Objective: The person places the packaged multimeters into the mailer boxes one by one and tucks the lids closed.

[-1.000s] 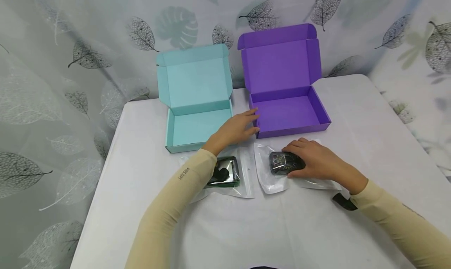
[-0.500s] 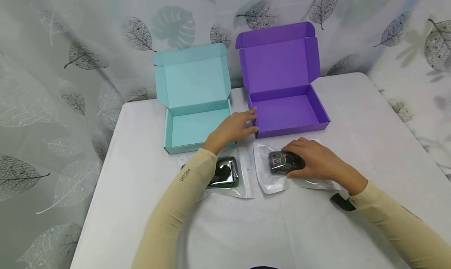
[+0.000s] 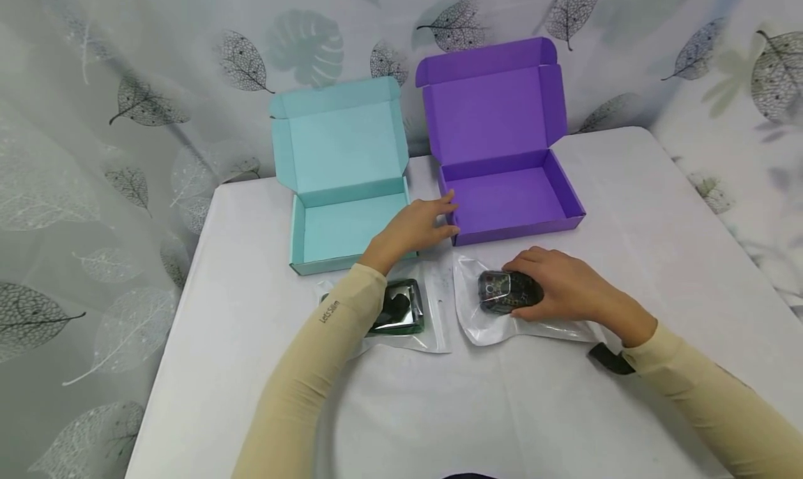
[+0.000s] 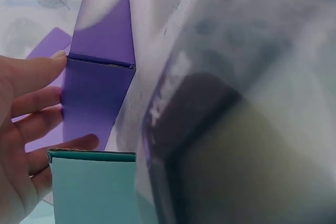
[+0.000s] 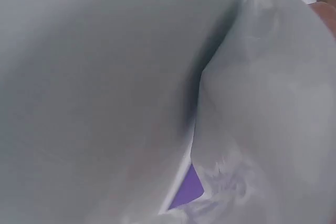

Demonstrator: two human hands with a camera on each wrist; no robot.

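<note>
My left hand [image 3: 419,226] reaches between two open boxes, its straight fingers touching the front left corner of the purple box [image 3: 502,203]. The teal box [image 3: 345,224] stands just left of it. The left wrist view shows the same fingers [image 4: 31,100] against the purple box corner [image 4: 94,103], above the teal box wall [image 4: 89,187]. My right hand [image 3: 561,287] is curled over a dark rounded object [image 3: 502,291] inside a clear plastic bag [image 3: 489,329] lying on the table. A second bagged dark object [image 3: 401,312] lies partly under my left forearm.
Both boxes stand with lids raised against a leaf-patterned curtain [image 3: 125,116] at the back of the white table [image 3: 502,409]. The table's left edge [image 3: 169,339] is close to the teal box. The right wrist view is filled by blurred white bag plastic [image 5: 252,103].
The view has drifted slightly; both hands and the bags stay where they were.
</note>
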